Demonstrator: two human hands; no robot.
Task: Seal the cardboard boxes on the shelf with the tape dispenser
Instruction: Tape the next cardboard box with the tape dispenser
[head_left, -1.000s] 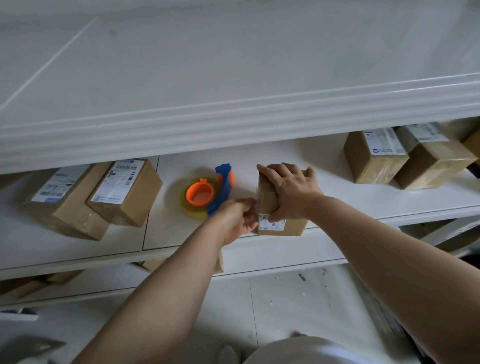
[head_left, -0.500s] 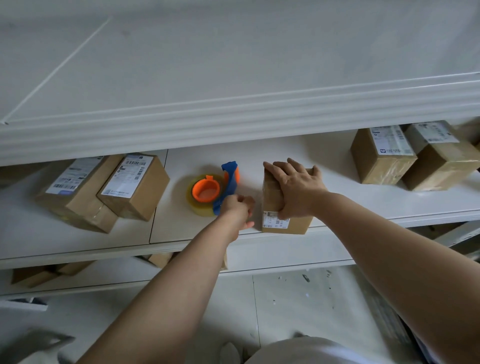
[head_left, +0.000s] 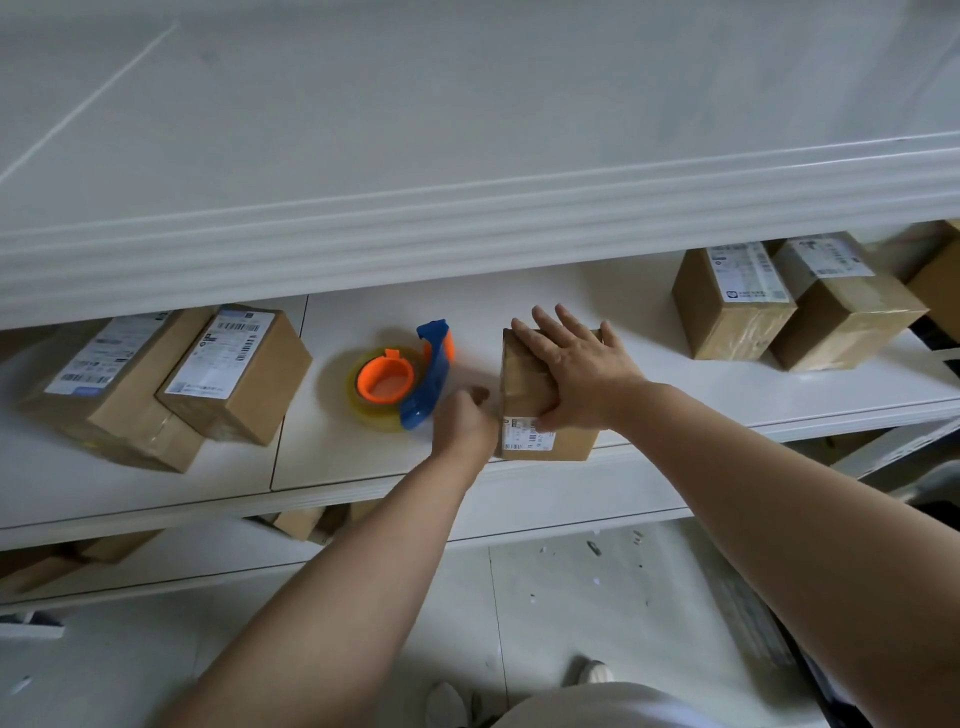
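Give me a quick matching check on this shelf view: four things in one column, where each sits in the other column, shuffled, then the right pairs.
Things
1. tape dispenser
2. right hand
3. left hand
4. barcode-label box

Places
A. at the left end of the shelf, against another box
B. flat on top of the middle box, fingers straight
C. between the tape dispenser and the middle box
D. lying on the shelf, just left of both hands

Pairs: 1-D, 2-B, 3-C, 4-A
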